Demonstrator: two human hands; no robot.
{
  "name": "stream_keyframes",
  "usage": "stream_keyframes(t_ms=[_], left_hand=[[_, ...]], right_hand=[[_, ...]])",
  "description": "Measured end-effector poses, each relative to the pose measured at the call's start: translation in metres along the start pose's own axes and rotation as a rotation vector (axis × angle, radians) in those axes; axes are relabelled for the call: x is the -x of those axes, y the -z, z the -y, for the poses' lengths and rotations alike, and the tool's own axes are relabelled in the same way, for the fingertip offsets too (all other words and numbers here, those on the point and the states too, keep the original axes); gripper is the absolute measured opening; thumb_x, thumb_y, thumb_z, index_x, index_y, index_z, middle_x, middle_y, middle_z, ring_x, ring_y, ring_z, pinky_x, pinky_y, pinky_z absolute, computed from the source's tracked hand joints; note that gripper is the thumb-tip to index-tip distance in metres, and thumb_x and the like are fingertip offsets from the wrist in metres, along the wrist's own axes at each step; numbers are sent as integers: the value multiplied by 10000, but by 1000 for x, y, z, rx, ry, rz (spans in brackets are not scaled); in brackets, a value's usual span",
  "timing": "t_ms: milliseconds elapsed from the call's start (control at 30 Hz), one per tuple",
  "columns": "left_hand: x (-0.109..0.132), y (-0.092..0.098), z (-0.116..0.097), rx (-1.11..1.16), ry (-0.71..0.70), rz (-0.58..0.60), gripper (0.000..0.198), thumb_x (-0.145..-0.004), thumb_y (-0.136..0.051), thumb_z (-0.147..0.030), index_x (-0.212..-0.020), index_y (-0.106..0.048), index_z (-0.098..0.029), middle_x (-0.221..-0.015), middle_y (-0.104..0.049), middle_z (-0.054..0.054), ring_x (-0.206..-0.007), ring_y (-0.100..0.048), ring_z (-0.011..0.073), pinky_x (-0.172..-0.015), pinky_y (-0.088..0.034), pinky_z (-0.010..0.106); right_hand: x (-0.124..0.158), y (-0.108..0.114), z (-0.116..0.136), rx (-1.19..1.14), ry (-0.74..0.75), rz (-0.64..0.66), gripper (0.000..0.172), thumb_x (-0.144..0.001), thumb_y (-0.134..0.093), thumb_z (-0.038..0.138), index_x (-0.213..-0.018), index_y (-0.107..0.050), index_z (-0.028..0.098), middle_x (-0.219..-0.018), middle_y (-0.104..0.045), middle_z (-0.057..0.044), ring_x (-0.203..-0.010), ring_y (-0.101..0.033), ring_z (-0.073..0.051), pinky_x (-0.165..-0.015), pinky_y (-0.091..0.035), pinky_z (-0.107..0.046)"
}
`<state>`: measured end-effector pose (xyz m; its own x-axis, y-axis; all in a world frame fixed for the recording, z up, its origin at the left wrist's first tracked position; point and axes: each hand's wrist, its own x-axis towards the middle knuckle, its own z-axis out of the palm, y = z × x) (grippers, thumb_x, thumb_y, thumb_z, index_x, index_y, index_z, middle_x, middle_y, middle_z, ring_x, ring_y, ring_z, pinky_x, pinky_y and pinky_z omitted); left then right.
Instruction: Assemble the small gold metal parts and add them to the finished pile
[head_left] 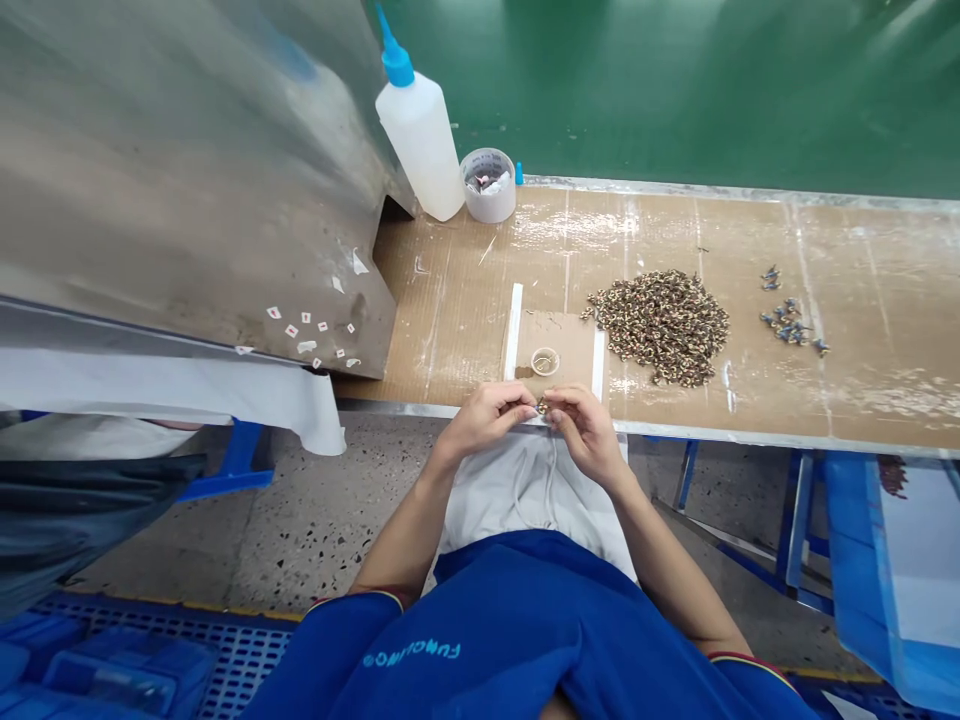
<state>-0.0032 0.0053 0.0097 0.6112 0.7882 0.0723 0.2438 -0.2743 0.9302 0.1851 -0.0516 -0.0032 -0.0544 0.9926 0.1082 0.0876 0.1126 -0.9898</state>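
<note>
At the table's near edge, my left hand (491, 415) and my right hand (586, 428) meet with their fingertips pinched around a small brass-coloured metal part (542, 406). Its exact kind is too small to make out, and the fingers partly cover it. Just beyond them a small round clear dish (545, 361) sits on a cardboard piece (570, 335) flanked by white strips. To the right of the dish lies a large heap of small brown-and-brass parts (664, 325). Farther right, several small blue-and-metal pieces (787, 322) lie scattered.
A white squeeze bottle (424, 140) with a blue nozzle stands at the back left, beside a tape roll (491, 200) holding scraps. A metal housing (225, 180) bounds the left side, with small labels stuck on it. The green belt (675, 90) runs behind the cardboard-covered table (885, 300).
</note>
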Motion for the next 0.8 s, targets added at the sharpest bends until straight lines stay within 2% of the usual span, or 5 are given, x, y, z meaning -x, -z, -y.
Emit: stream_keyframes(t_ms=[100,233,433,667,800], left_hand=[[-2,3,1,5,-16,61,265,-961,-564,-312,-794,-682,-145,-729,-656,26,-647,-566,125,-625,-413,227],[-2,4,1,-5,-53,95,284,-980,-553,-352,-851,-700,-145,-771,-674,38,-684,-591,133,-659,-429,233],[2,-3,-1,-59,-53,21,292,-985,-554,-369,-859,-679,-137,-777,-666,40,-676,-581,129,-646,-430,229],[2,-9,-2,-96,-87,-46,235,-987,-541,-277,-840,-663,-140,-804,-685,50,-729,-620,142,-677,-453,231],[2,-10,-2,-84,-78,-73,242,-983,-544,-254,-808,-668,-141,-766,-686,43,-706,-625,141,-666,-453,228]], right_hand=[[0,0,2,91,124,40,157,-973,-576,326,-1011,-715,264,-1059,-691,-93,-983,-676,-215,-827,-572,-372],[-2,1,1,121,154,25,120,-959,-599,257,-942,-718,260,-1002,-715,-72,-958,-683,-208,-836,-563,-365],[-1,-1,-8,42,3,-23,173,-925,-663,389,-891,-723,230,-871,-712,-62,-797,-684,-189,-677,-573,-308],[0,-1,-11,-79,-162,-18,289,-887,-690,503,-947,-716,221,-870,-735,-57,-714,-691,-177,-652,-585,-302],[-1,-1,-8,-79,-161,0,285,-892,-677,503,-893,-693,218,-838,-717,-50,-690,-666,-167,-632,-567,-292]])
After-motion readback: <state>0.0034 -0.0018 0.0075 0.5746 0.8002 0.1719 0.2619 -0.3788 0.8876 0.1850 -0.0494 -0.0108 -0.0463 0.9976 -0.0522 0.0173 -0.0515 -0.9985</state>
